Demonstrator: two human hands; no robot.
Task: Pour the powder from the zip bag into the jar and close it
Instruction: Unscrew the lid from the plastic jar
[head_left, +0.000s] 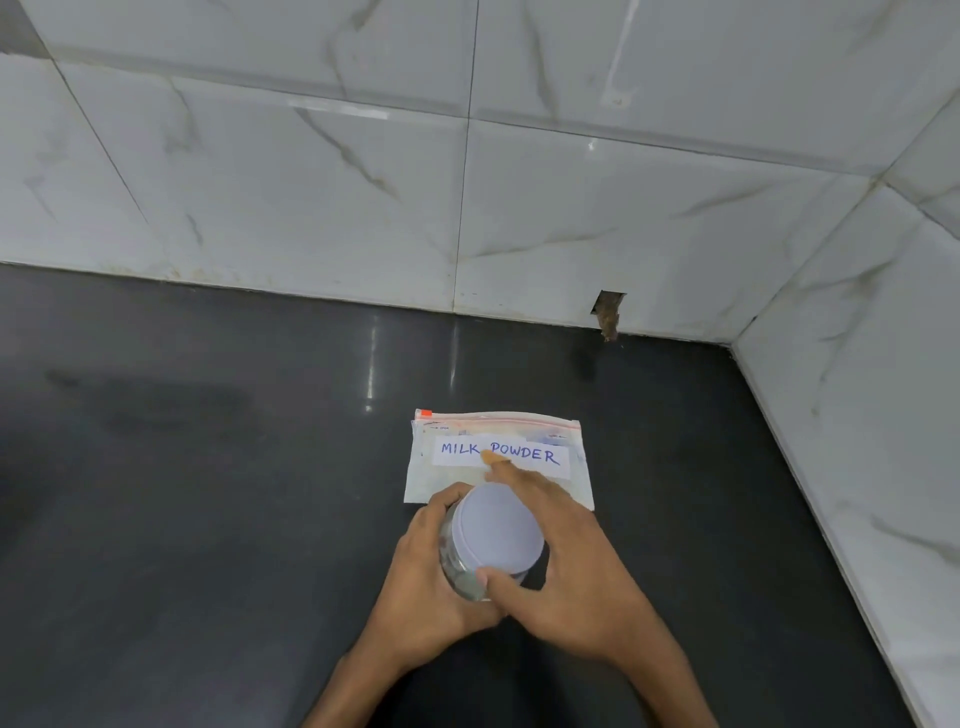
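A clear jar (457, 571) with a white lid (496, 525) stands on the dark counter (208, 493). My left hand (431, 582) wraps around the jar's body from the left. My right hand (576, 566) grips the lid, thumb on its near rim and fingers over its far side. Just behind the jar lies a flat zip bag (519, 447) with a red zip strip and a label reading MILK POWDER. Its lower part is hidden by the jar and my right hand.
White marble-look tiled walls (467, 182) close off the counter at the back and at the right. A small broken hole (609, 312) sits at the base of the back wall.
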